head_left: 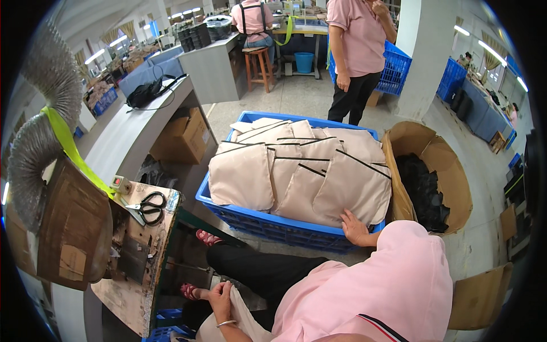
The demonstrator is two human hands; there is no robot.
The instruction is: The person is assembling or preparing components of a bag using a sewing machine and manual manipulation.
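Low in front of my lap, my left hand (221,302) is closed on the edge of a beige fabric piece (244,312) that hangs over my legs. My right hand (354,229) rests with its fingers apart on the near right corner of a pile of beige fabric pieces (296,171). Several of these pieces carry a black strip along one edge. They fill a blue plastic crate (268,225) on the floor, rising above its rim. Just right of that crate stands an open cardboard box (399,188) with black material (423,191) inside.
At my left, a worn wooden worktable (128,290) bears black-handled scissors (149,208) and a small switch box (120,184). Beside it are a flexible duct (34,165) and a yellow-green strap (71,145). A standing person (359,45) and a seated person (252,20) are beyond the crate.
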